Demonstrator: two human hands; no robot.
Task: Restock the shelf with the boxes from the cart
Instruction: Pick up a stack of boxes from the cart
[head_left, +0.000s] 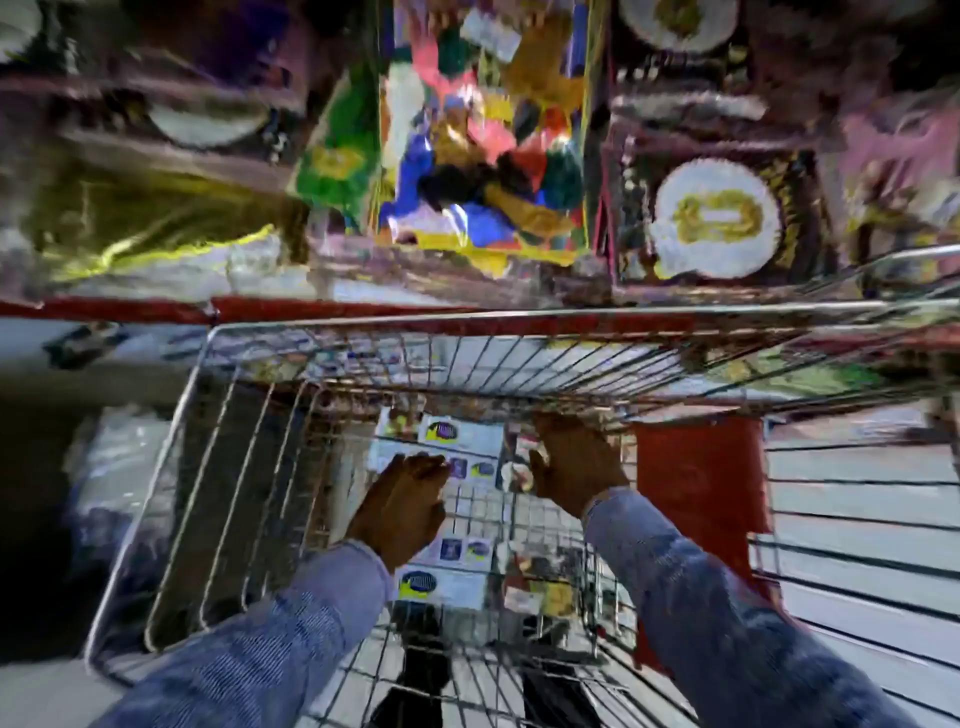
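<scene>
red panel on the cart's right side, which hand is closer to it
Right. The right hand reaches into the cart just left of the red panel; the left hand is farther left, over the white boxes.

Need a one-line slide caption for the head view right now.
Both hands, left and right, reach into the wire cart for white boxes below the stocked shelf.

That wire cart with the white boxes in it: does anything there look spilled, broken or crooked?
Nothing stands out. The white boxes with blue and yellow logos lie flat at the bottom of the silver wire cart, and both hands, left hand and right hand, reach down to them. The picture is blurred, so small damage would not show.
</scene>
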